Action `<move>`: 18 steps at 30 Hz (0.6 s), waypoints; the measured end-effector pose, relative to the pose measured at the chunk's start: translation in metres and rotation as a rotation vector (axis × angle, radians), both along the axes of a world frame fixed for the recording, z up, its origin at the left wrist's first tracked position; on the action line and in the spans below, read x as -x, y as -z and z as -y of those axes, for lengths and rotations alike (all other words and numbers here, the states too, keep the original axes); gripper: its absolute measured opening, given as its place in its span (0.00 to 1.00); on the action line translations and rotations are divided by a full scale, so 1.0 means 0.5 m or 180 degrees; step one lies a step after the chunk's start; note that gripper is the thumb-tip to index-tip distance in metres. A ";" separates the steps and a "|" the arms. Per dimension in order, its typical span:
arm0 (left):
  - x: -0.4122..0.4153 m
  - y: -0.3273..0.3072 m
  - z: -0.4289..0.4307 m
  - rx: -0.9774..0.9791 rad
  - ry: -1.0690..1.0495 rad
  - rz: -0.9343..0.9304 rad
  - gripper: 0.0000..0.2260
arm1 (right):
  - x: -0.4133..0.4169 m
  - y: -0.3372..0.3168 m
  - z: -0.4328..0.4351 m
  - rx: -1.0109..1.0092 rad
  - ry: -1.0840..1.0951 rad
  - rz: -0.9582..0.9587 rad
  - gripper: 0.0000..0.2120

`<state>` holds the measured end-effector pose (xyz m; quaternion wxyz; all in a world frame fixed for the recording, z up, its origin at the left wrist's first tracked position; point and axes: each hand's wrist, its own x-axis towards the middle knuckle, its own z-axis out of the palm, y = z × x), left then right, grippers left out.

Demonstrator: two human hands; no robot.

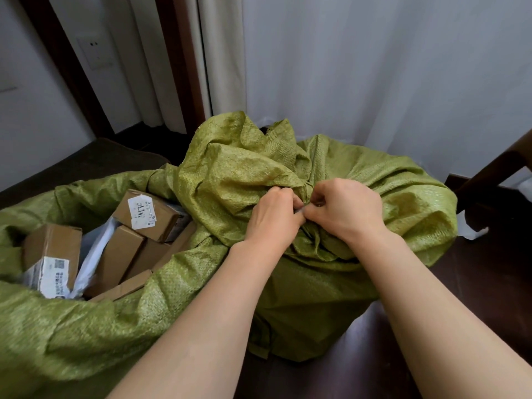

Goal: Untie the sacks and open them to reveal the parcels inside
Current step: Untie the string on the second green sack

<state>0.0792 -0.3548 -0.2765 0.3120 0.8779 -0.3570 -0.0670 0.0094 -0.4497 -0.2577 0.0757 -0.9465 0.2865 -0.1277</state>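
Two green woven sacks stand on the dark floor. The left sack is open, and several brown cardboard parcels with white labels show inside it. The right sack is bunched closed at its neck, its loose top flopping up and to the left. My left hand and my right hand meet at that neck, fingers curled and pinching the tie and gathered fabric. The tie itself is mostly hidden by my fingers.
White curtains hang right behind the sacks. A dark wooden frame and a wall socket stand at the back left. A dark wooden furniture piece is at the right, with white scraps on the floor.
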 end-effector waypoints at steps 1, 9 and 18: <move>-0.002 0.000 -0.001 -0.0027 0.0002 -0.0026 0.07 | 0.000 0.003 0.000 -0.0038 -0.0001 0.0035 0.09; -0.002 0.012 0.000 -0.0003 0.0001 -0.0132 0.05 | -0.004 0.027 0.018 -0.1348 0.0238 0.0433 0.03; -0.010 0.008 -0.007 0.0175 0.0070 -0.0158 0.06 | -0.013 -0.003 0.008 -0.0751 0.0015 0.0292 0.07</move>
